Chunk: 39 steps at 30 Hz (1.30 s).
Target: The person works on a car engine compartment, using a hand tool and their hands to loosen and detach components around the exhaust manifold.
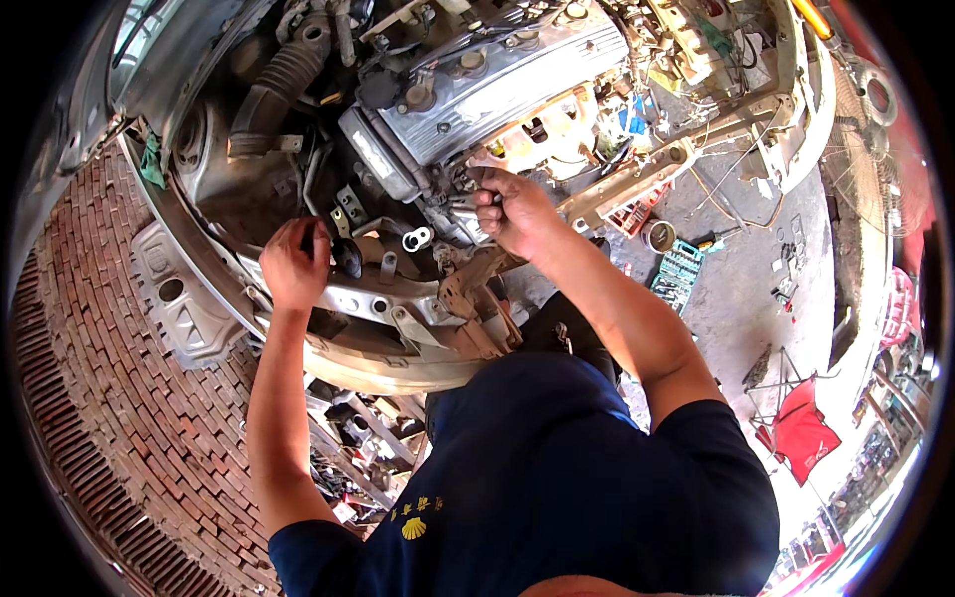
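Observation:
My left hand (pixel 295 261) is curled at the near left of the engine bay, beside a dark hose end (pixel 346 257) and the metal front crossmember (pixel 378 300); what its fingers hold, if anything, is hidden. My right hand (pixel 507 209) has its fingers closed at the lower edge of the silver engine cover (pixel 497 80), near metal fittings (pixel 438 209); I cannot make out what is in them. A small white ring-shaped piece (pixel 416 239) sits between my hands, below the dark coil housing (pixel 378 154).
A corrugated intake hose (pixel 288 75) runs at upper left. A metal shield (pixel 179 279) lies on brick paving (pixel 109 348). A teal socket case (pixel 676 274), red toolbox (pixel 630 207) and can (pixel 658 236) are on the concrete at right, with a red folding chair (pixel 801 428) farther back.

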Motion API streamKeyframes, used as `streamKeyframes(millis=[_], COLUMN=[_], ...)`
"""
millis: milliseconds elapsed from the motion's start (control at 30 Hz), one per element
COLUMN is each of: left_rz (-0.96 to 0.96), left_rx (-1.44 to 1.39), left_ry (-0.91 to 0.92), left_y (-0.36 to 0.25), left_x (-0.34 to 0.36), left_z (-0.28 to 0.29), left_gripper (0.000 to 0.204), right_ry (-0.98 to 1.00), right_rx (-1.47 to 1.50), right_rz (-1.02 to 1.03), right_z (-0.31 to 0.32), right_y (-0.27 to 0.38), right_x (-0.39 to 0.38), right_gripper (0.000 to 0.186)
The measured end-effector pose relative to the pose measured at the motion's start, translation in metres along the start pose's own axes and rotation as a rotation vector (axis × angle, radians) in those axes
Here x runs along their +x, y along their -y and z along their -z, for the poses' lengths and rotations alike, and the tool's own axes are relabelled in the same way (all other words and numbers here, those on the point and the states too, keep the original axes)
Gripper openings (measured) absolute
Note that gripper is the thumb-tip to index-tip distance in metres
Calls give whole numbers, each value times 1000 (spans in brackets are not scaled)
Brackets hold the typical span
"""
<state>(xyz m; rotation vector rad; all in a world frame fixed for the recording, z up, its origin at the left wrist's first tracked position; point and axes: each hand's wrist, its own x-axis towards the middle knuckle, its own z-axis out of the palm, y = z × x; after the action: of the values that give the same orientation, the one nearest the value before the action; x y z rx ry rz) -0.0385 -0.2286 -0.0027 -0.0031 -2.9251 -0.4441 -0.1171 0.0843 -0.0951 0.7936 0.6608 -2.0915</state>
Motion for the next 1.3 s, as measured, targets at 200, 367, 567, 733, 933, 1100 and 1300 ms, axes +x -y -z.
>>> streamKeyframes(millis=[200, 367, 567, 733, 933, 1100, 1300], left_rz=[-7, -31, -20, -12, -31, -13, 7], left_rx=[-10, 10, 6, -9, 9, 53, 59], left_ry=[-9, -62, -91, -117, -136, -94, -29], left_y=[-2, 5, 3, 7, 3, 3, -1], left_x=[1, -5, -8, -11, -10, -11, -7], left_z=[0, -4, -3, -3, -2, -3, -3], left_gripper=[17, 20, 22, 24, 24, 26, 26], right_ry=[-118, -174, -216, -279, -398, -332, -378], right_rx=[-1621, -2150, -2164, -1896, -1480, -617, -880], right_rz=[682, 708, 588, 618, 765, 443, 447], right_z=[4, -9, -25, -26, -20, -34, -28], right_y=[-4, -7, 11, -12, -72, -90, -91], right_x=[-9, -5, 8, 7, 12, 10, 17], right_gripper=[28, 31, 36, 39, 36, 31, 39])
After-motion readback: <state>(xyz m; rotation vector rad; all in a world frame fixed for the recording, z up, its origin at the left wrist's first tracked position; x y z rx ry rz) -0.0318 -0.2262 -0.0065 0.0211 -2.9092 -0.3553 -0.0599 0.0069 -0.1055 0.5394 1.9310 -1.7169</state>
